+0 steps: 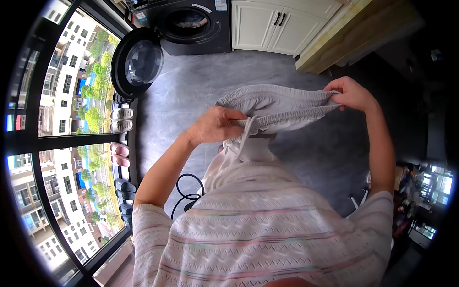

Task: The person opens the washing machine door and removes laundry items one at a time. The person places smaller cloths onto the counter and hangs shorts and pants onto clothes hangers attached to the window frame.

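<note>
A pair of light grey pants [296, 101] with a gathered elastic waistband is stretched out in front of my body. My left hand [217, 125] pinches the waistband on the left, close to a pale drawstring [246, 136] that dangles down. On the right, my right hand [353, 94] grips the other end of the waistband. Between the hands the waist opening gapes, showing the inside of the fabric. The lower part of the pants is mostly hidden behind the waistband and my knit top.
Ahead stands a black front-loading washing machine [193, 28], its round door [137, 62] swung open and laundry inside. White cabinets [282, 24] adjoin it. Slippers [120, 155] line the window at left. A black cable [189, 191] loops on the grey floor [167, 105].
</note>
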Available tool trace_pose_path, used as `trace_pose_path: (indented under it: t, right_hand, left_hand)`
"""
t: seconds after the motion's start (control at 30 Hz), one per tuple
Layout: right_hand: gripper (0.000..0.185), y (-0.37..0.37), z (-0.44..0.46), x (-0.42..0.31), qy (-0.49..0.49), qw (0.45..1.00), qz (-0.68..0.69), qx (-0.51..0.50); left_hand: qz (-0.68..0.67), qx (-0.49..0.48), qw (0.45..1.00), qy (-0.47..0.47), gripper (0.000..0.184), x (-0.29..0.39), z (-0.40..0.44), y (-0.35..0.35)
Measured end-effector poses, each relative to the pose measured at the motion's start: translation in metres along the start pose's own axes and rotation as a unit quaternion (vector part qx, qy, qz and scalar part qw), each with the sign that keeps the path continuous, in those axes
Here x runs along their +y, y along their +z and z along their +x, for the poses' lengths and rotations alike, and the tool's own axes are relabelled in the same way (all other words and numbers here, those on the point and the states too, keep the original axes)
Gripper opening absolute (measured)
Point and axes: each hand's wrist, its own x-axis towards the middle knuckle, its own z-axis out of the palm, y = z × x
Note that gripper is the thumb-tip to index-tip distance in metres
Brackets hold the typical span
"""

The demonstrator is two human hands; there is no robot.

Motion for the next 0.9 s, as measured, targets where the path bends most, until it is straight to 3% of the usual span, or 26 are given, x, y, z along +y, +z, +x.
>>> trace_pose_path:
  t: [0.07, 0.13, 0.17, 0.2, 0.27, 0.3, 0.33, 0.47, 0.77, 0.9]
  right_hand:
    - [0.029, 0.009, -0.008, 0.003, -0.024, 0.978, -0.207, 0.028]
    - [0.043, 0.033, -0.015, 0.009, -0.078, 0.894, -0.429, 0.107]
    - [0.049, 0.053, -0.010, 0.010, -0.156, 0.896, -0.398, 0.117]
    - [0.053, 0.077, 0.001, 0.016, -0.290, 0.910, -0.282, 0.089]
    - [0.051, 0.129, 0.015, 0.006, -0.294, 0.951, 0.035, -0.088]
    - [0.048, 0.148, 0.023, 0.006, -0.291, 0.950, 0.073, -0.086]
    - [0.035, 0.163, 0.030, 0.014, -0.270, 0.957, 0.093, -0.052]
    - [0.017, 0.176, 0.026, 0.011, -0.341, 0.938, 0.056, 0.023]
    - [0.009, 0.199, 0.022, -0.014, -0.415, 0.876, 0.004, 0.244]
    - [0.008, 0.201, 0.020, -0.029, -0.392, 0.887, 0.062, 0.236]
  left_hand:
    - [0.003, -0.010, 1.000, 0.006, 0.022, 0.003, 0.000, 0.008]
    - [0.010, -0.020, 1.000, 0.011, 0.020, 0.001, 0.003, 0.017]
    - [0.022, -0.030, 0.999, -0.004, 0.019, 0.005, 0.005, 0.021]
    - [0.035, -0.041, 0.998, -0.019, 0.019, 0.014, 0.007, 0.025]
    - [0.041, -0.048, 0.998, -0.015, 0.018, 0.017, 0.011, 0.029]
    - [0.033, -0.046, 0.998, -0.001, 0.017, 0.013, 0.012, 0.031]
    - [0.026, -0.043, 0.999, 0.012, 0.017, 0.010, 0.010, 0.032]
    - [0.049, -0.030, 0.998, -0.006, 0.014, 0.011, 0.002, 0.034]
    - [0.138, 0.052, 0.989, -0.013, 0.015, 0.024, -0.014, 0.034]
    - [0.191, 0.064, 0.980, 0.001, 0.014, 0.026, -0.018, 0.036]
